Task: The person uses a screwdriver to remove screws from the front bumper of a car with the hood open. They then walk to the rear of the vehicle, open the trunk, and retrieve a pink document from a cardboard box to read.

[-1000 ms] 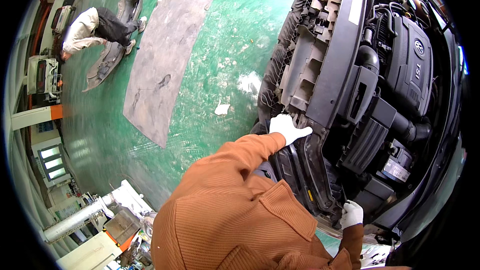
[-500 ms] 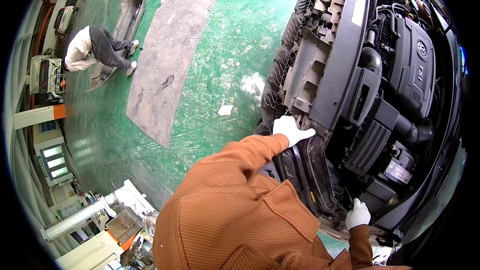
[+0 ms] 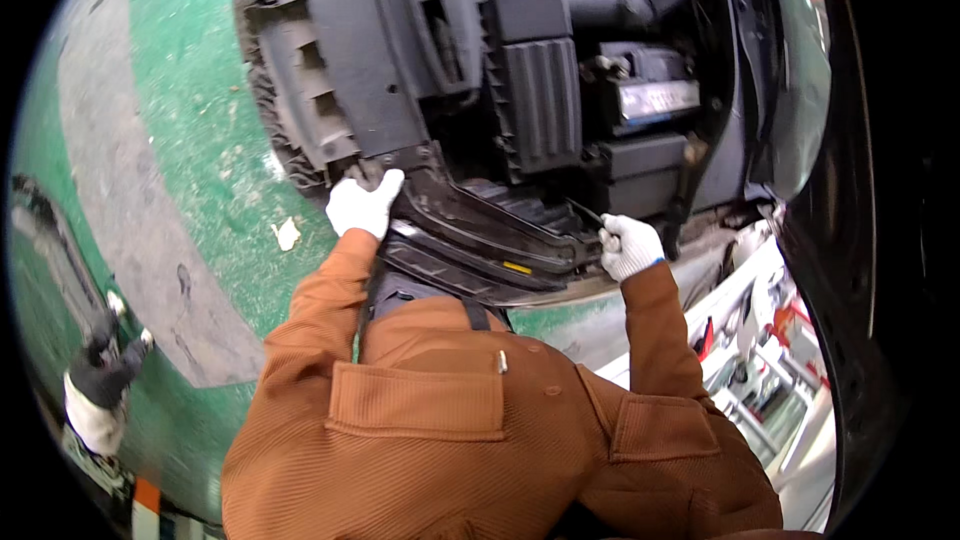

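My left hand (image 3: 362, 205), in a white glove, rests on the front corner of a car's exposed front end, beside the black upper panel (image 3: 360, 60). Its thumb stands apart; the fingertips are partly hidden. My right hand (image 3: 630, 246), also gloved in white, is closed on a thin dark rod (image 3: 588, 210) that points into the engine bay. What the rod is I cannot make out. Between my hands runs a black headlight-area bracket (image 3: 470, 230) with a yellow label (image 3: 517, 268).
A ribbed black box (image 3: 540, 90) and a battery (image 3: 655, 100) sit in the engine bay. The raised hood (image 3: 860, 270) stands at the right. A white scrap (image 3: 287, 234) lies on the green floor. Another person (image 3: 95, 400) bends near a removed bumper (image 3: 60, 250) at left.
My view has swung to the right, so the car appears further left and the other person lower. Both hands keep about the same places on the car.
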Tool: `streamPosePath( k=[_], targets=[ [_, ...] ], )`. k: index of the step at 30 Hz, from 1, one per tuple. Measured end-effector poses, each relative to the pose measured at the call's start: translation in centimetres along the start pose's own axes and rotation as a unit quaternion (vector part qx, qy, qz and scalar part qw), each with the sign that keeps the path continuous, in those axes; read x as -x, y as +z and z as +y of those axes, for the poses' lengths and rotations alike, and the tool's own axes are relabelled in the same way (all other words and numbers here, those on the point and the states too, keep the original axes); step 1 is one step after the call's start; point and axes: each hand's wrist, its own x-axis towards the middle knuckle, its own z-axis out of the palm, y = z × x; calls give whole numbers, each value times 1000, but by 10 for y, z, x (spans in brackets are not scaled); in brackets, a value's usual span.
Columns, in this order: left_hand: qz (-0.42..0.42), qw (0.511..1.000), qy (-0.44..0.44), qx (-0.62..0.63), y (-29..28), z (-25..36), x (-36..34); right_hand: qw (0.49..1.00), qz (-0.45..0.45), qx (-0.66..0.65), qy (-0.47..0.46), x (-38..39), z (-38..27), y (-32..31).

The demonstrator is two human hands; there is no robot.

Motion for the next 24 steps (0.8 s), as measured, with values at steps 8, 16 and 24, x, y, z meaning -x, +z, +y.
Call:
streamPosePath(
  k=[8, 16, 24],
  targets=[
    [-13, 999, -27, 42, 15, -14, -9, 997, -43, -1, 61, 7, -8, -13],
    [-24, 998, -27, 55, 11, -14, -11, 534, -7, 802, -268, 35, -7, 22],
    [-50, 998, -16, 20, -2, -10, -12, 981, -23, 190, -40, 9, 3, 16]
  ],
)
